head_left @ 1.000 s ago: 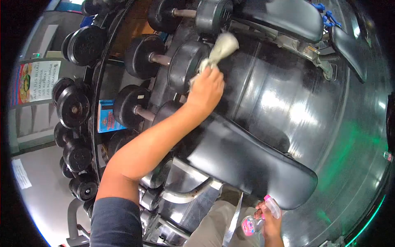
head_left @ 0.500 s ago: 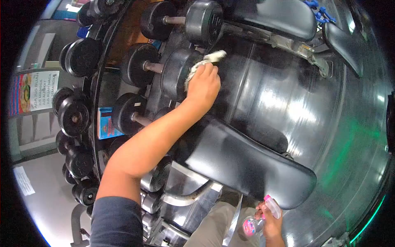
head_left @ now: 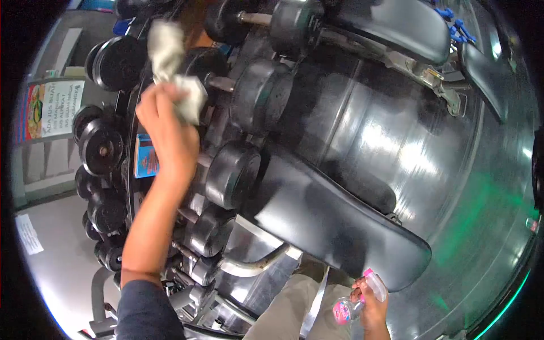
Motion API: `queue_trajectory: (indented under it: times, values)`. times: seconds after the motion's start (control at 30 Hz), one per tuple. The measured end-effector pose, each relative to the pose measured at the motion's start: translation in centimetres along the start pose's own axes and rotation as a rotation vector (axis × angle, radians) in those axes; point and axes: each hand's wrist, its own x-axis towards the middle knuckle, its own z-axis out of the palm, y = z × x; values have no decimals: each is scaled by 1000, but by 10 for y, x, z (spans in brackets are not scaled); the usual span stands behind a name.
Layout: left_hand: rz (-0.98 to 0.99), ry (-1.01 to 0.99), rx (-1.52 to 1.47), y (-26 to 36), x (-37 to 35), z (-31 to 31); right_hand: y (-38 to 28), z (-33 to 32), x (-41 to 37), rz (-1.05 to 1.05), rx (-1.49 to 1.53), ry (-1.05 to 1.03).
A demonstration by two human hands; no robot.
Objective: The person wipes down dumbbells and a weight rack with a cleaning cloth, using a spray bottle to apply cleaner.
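My left hand (head_left: 170, 127) is raised over the dumbbell rack, its fingers closed on a pale cloth (head_left: 190, 101) that is smeared by motion. Part of the cloth hangs up past the fingertips. Just beside and partly behind the hand lies a black round-headed dumbbell (head_left: 263, 96) with a metal handle. Low in the view, my right hand (head_left: 373, 306) grips a clear spray bottle (head_left: 344, 310) with a pink label and a pink and white trigger head. The bottle is next to the end of a black padded bench (head_left: 340, 221).
Further dumbbells (head_left: 232, 173) line the rack at the left, with a blue box (head_left: 145, 157) among them. Another black bench (head_left: 396, 28) stands at the top. A printed sign (head_left: 55, 109) hangs at the far left. Below are my legs and metal frame tubes.
My left hand has moved left, off the dumbbell head, taking the cloth along. The view has shifted slightly. My right hand and the bottle are nearly unmoved.
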Motion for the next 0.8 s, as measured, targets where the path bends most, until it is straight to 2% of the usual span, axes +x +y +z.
queue_trajectory:
  times: [0.07,0.13,0.2,0.27,0.37,0.4,0.43,0.53,0.57,0.6,0.63,0.67,0.73,0.77,0.8]
  values:
    - [11,31,-3,-51,19,43,-2,4,1,-2,-22,-17]
    - [89,-26,-120,-102,40,94,4,6,6,-1,-43,-49]
    - [128,-85,-179,-122,45,128,3,19,8,-11,-77,-46]
    - [20,-60,-57,-110,42,119,0,27,8,3,-105,-38]
    - [-45,-126,98,-89,-18,90,1,36,15,12,-87,-40]
    - [-158,-204,38,-90,-41,89,5,32,18,1,-85,-55]
    - [-186,-240,-7,-92,-60,85,7,30,19,-6,-87,-66]
    - [-344,-170,-188,-90,-68,88,2,34,18,24,-102,-47]
    - [-619,-115,-189,-94,-62,105,0,35,19,33,-125,-50]
    - [-723,-24,-236,-101,-49,119,-1,34,19,37,-146,-52]
    - [-723,7,-155,-100,-34,123,-1,35,20,38,-163,-53]
    - [-643,31,-5,-104,-22,129,2,35,21,35,-165,-55]
    - [-122,183,18,-116,11,137,5,34,22,30,-177,-62]
    - [-162,-14,26,-107,33,130,5,35,22,37,-173,-63]
    - [-120,-154,23,-106,53,133,6,38,23,41,-165,-66]
